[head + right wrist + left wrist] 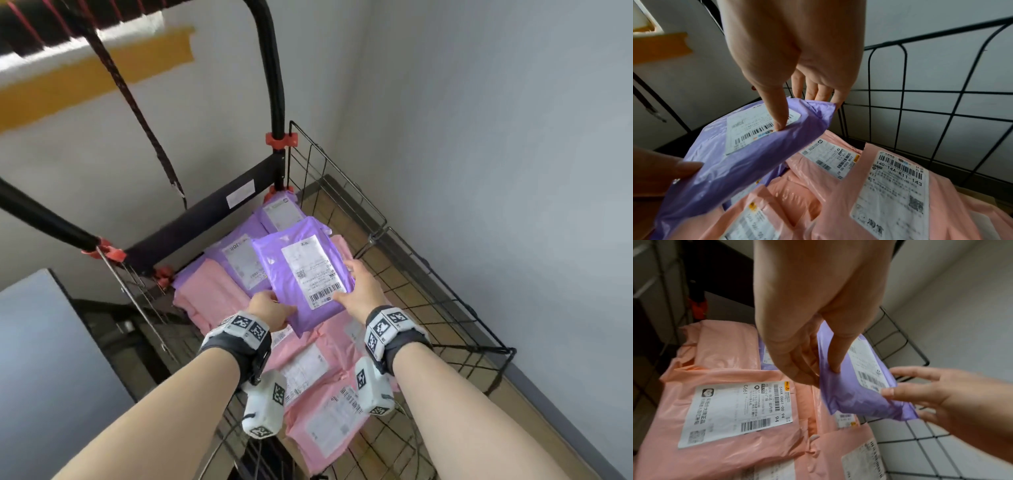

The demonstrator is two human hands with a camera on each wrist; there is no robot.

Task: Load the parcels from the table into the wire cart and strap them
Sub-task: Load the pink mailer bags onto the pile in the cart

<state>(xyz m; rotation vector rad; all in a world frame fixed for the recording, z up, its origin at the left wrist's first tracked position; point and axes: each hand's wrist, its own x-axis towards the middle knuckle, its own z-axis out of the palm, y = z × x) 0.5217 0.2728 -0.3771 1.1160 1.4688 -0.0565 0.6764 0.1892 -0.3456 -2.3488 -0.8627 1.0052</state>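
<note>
Loading step: purple parcel held over the cart.

My left hand [270, 308] pinches the near edge of the purple parcel [301, 270]; my right hand [359, 287] grips its right edge, thumb on the label. The cart [445, 274] already holds pink parcels [325, 411] and purple ones at the back. Next I lower and release it flat. The strap [137, 113] hangs unused.

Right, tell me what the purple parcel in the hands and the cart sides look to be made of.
Purple parcel: seemingly thin plastic film, slightly glossy; it crumples where the left hand and right hand pinch it. Paper-looking label.
Wire cart: probably metal wire, black coated; thin rigid grid.
</note>
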